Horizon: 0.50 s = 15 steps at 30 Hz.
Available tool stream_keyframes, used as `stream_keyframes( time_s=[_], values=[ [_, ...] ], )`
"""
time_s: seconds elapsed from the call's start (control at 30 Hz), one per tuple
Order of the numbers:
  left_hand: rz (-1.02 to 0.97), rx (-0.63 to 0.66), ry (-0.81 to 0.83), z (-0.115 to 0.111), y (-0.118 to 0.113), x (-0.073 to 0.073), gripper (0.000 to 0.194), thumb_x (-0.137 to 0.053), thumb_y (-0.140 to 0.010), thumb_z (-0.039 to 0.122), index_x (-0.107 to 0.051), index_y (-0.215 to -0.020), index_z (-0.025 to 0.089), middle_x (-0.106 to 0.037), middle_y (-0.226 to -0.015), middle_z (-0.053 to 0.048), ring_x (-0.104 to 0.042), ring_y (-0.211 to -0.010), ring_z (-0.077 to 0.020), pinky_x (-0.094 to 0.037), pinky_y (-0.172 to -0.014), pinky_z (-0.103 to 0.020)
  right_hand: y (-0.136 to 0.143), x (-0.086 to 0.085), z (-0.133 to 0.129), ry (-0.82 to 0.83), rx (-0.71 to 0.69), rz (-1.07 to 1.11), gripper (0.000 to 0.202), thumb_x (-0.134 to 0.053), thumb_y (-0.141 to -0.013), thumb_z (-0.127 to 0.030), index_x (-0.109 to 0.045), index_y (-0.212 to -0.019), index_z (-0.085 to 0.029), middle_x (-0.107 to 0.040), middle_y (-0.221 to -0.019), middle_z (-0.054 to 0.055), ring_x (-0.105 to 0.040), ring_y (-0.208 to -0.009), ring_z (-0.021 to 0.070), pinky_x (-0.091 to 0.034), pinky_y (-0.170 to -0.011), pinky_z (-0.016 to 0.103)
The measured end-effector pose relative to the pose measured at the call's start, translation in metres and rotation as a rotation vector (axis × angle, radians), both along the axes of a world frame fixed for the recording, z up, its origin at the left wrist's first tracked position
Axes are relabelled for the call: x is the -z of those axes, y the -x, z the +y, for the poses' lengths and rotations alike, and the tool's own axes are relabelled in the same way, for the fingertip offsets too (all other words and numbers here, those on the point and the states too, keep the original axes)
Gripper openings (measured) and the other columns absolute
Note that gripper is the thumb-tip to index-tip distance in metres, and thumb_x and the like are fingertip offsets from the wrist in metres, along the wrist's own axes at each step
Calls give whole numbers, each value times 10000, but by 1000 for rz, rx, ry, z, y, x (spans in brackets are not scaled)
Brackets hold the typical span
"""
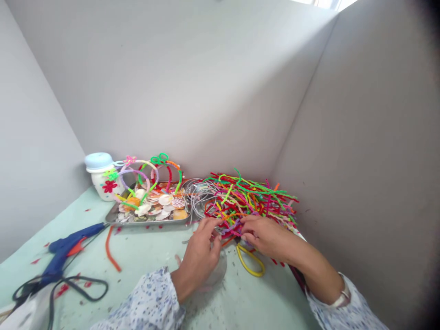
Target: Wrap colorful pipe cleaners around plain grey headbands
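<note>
My left hand [202, 247] is at the front of a tangled heap of coloured pipe cleaners [254, 195]. Its fingers are curved, with the thumb apart from them and nothing visible between. My right hand [266, 236] reaches in from the right, fingers bent over a twisted purple pipe cleaner [235, 227] at the heap's near edge. Its fingertips are partly hidden among the strands. Just below it lie yellow-handled scissors [250, 266], their blades out of sight. A clear round object [220, 270] shows partly behind my left hand.
A metal tray [144, 223] of seashells stands at the back left, with decorated headbands [137, 172] on it. Beside it are a white jar [103, 183] with a blue lid and coiled silver wire [202, 197]. A blue glue gun [63, 252] and its cord lie left. Grey panels enclose the table.
</note>
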<state>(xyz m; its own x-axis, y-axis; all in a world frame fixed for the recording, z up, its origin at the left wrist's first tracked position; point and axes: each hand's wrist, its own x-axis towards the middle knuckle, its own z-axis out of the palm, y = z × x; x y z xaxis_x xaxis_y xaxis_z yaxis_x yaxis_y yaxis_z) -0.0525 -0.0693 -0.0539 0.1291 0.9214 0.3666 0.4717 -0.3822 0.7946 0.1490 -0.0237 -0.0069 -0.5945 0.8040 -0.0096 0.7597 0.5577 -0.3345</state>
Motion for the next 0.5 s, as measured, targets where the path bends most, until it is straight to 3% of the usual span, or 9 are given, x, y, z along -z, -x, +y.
stream_keyframes(
  time_s=[0.23, 0.5],
  values=[
    [57, -16, 3, 1, 6, 20, 339, -448, -842, 107, -561, -1145, 206, -603, -1049, -65, -592, -891, -191, -473, -813, -338, -1, -4, 3, -74, 121, -54, 207, -515, -879, -261, -644, -742, -175, -650, -816, 53, -578, -706, 165, -371, -637, 260],
    [19, -53, -21, 3, 7, 9, 325, -448, -833, 90, -567, -1108, 215, -584, -1024, -46, -575, -893, -178, -467, -796, -319, -4, 3, 12, -216, 217, 57, 131, -523, -881, -239, -645, -908, -200, -663, -897, 46, -600, -792, 185, -415, -690, 276]
  ],
)
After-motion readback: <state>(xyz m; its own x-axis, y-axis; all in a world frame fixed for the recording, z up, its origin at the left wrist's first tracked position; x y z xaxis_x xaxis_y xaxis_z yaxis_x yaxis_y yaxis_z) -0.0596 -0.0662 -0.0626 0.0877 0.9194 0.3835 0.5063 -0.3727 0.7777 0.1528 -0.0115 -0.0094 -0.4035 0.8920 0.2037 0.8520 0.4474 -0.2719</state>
